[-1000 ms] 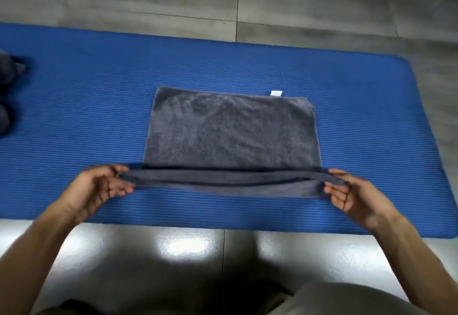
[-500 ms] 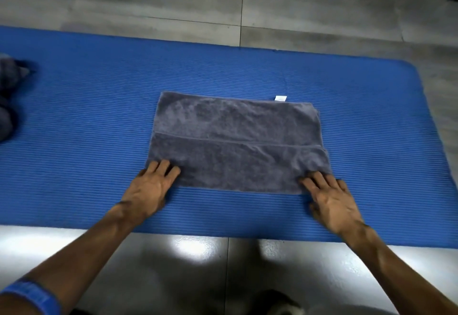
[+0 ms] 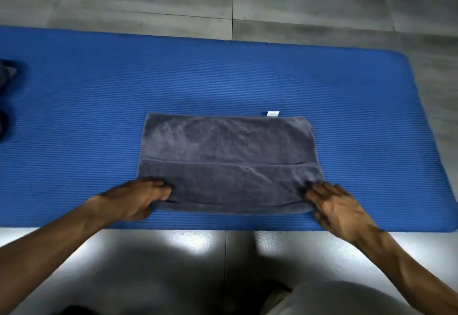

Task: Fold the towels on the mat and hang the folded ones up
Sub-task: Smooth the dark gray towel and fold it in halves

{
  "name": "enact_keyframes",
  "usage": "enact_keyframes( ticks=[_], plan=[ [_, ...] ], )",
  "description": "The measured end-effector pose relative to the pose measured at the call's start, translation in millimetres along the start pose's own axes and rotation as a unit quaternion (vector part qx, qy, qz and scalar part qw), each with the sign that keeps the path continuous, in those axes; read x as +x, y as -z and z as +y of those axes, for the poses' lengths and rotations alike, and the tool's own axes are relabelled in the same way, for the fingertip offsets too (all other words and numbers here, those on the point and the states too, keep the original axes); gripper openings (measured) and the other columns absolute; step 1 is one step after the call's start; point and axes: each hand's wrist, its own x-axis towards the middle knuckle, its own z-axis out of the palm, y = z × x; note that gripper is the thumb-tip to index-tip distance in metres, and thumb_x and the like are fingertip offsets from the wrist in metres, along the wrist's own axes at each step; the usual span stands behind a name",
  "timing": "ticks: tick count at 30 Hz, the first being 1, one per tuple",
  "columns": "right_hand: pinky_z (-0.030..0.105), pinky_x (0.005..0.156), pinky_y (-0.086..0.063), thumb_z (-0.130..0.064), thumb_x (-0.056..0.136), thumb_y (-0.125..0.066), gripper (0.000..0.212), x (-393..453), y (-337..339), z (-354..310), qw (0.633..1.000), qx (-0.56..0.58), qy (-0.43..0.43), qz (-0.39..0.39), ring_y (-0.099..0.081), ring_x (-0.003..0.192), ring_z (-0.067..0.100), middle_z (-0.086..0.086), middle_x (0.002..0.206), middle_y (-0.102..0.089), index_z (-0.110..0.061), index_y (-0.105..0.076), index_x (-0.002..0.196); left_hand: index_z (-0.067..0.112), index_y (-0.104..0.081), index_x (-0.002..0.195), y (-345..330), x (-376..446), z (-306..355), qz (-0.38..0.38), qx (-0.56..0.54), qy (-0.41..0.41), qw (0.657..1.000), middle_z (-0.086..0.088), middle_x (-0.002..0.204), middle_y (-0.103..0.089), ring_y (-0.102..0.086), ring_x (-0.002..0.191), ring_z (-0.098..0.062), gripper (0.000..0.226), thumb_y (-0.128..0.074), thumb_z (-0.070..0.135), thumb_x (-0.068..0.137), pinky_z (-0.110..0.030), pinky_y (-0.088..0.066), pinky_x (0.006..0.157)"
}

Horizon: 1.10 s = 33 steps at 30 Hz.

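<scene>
A grey towel (image 3: pixel 228 146) lies flat on the blue ribbed mat (image 3: pixel 99 104), with its near third folded over and a seam line running across it. A white tag (image 3: pixel 273 113) sticks out at its far right edge. My left hand (image 3: pixel 133 200) grips the near left corner with curled fingers, the thumb on top of the fold. My right hand (image 3: pixel 339 208) holds the near right corner, where the cloth puckers under the fingertips.
More dark cloth (image 3: pixel 6 74) lies at the mat's left edge, mostly out of frame. Grey floor tiles (image 3: pixel 297 4) surround the mat. My light-coloured knee (image 3: pixel 334 299) shows at the bottom right, close to the mat's near edge.
One second ago both hands held the near edge lifted; they laid it over the towel, pressed flat, and now curl around the near corners of the new fold.
</scene>
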Motion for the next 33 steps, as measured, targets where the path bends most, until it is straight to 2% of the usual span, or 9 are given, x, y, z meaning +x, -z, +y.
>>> enact_keyframes(
  ticks=[3, 6, 9, 13, 17, 19, 24, 27, 33],
  plan=[
    [0.036, 0.08, -0.057, -0.03, 0.051, -0.08, 0.061, -24, -1, 0, 0.998, 0.035, 0.025, -0.051, -0.068, 0.097, 0.018, -0.005, 0.113, -0.065, -0.028, -0.062, 0.109, 0.041, -0.046, 0.095, -20, -18, -1, -0.019, -0.045, -0.012, 0.999, 0.021, 0.098, -0.048, -0.052, 0.089, -0.002, 0.03, -0.048, 0.025, 0.069, -0.027, -0.048, 0.077],
    [0.038, 0.084, -0.055, -0.034, 0.067, -0.062, 0.049, -15, 10, 5, 0.997, 0.069, 0.021, 0.002, -0.065, 0.101, 0.02, -0.005, 0.117, -0.066, -0.028, -0.06, 0.116, 0.043, -0.054, 0.1, -12, -19, -7, 0.027, -0.058, 0.012, 0.998, 0.025, 0.098, -0.055, -0.054, 0.088, 0.005, 0.028, -0.049, 0.043, 0.073, -0.024, -0.049, 0.079],
    [0.041, 0.089, -0.051, -0.034, 0.081, -0.051, 0.048, 14, 18, 9, 0.996, 0.081, -0.035, 0.017, -0.06, 0.11, 0.024, 0.0, 0.131, -0.06, -0.024, -0.051, 0.128, 0.037, -0.062, 0.109, 2, -7, -20, 0.176, -0.052, 0.042, 0.982, 0.017, 0.108, -0.063, -0.06, 0.096, -0.008, 0.031, -0.064, 0.027, 0.079, -0.025, -0.049, 0.085],
    [0.039, 0.105, -0.034, -0.029, 0.085, -0.064, 0.063, 44, 15, 20, 0.981, 0.12, -0.1, -0.118, -0.048, 0.127, 0.024, 0.0, 0.143, -0.05, -0.024, -0.042, 0.144, 0.016, -0.059, 0.131, 7, 11, -36, 0.196, -0.037, 0.082, 0.976, -0.006, 0.131, -0.056, -0.052, 0.118, -0.029, 0.056, -0.076, 0.022, 0.078, -0.041, -0.042, 0.103],
    [0.032, 0.092, -0.04, -0.035, 0.087, -0.067, 0.022, 55, 17, 31, 0.969, 0.195, -0.11, -0.1, -0.059, 0.103, 0.019, -0.007, 0.109, -0.064, -0.028, -0.064, 0.107, 0.03, -0.067, 0.087, 14, 14, -35, 0.2, -0.068, 0.098, 0.972, 0.004, 0.09, -0.062, -0.057, 0.083, -0.018, 0.022, -0.08, 0.019, 0.074, -0.038, -0.049, 0.082],
    [0.031, 0.074, -0.045, -0.027, 0.085, -0.071, 0.011, 50, 20, 36, 0.94, 0.299, -0.135, -0.093, -0.062, 0.081, 0.011, -0.012, 0.083, -0.064, -0.032, -0.062, 0.085, 0.039, -0.056, 0.068, 15, 10, -39, 0.218, -0.114, 0.096, 0.964, 0.012, 0.069, -0.059, -0.054, 0.066, -0.006, 0.035, -0.081, 0.015, 0.074, -0.03, -0.047, 0.066],
    [0.029, 0.066, -0.048, -0.007, 0.083, -0.074, 0.017, 36, 27, 42, 0.837, 0.488, -0.209, -0.13, -0.06, 0.068, 0.012, 0.008, 0.074, -0.069, -0.022, -0.068, 0.078, 0.025, -0.069, 0.078, 15, -11, -37, 0.191, -0.267, 0.105, 0.939, 0.02, 0.072, -0.068, -0.058, 0.062, 0.008, 0.025, -0.075, 0.0, 0.078, -0.006, -0.042, 0.061],
    [0.019, 0.066, -0.046, -0.005, 0.08, -0.075, 0.007, 38, 42, 54, 0.787, 0.559, -0.206, -0.161, -0.06, 0.071, 0.011, 0.01, 0.075, -0.07, -0.009, -0.07, 0.083, 0.019, -0.073, 0.081, 25, -19, -38, 0.205, -0.337, 0.124, 0.911, 0.013, 0.071, -0.073, -0.06, 0.061, 0.007, 0.022, -0.073, -0.003, 0.078, -0.006, -0.045, 0.061],
    [0.016, 0.07, -0.048, -0.025, 0.07, -0.076, 0.014, 85, 81, 84, 0.765, 0.596, -0.207, -0.13, -0.061, 0.073, 0.009, 0.006, 0.076, -0.068, -0.018, -0.07, 0.08, 0.017, -0.072, 0.079, 76, -3, -54, 0.274, -0.336, 0.143, 0.89, 0.009, 0.065, -0.07, -0.059, 0.06, 0.006, 0.023, -0.069, -0.005, 0.081, -0.003, -0.043, 0.06]
  ],
)
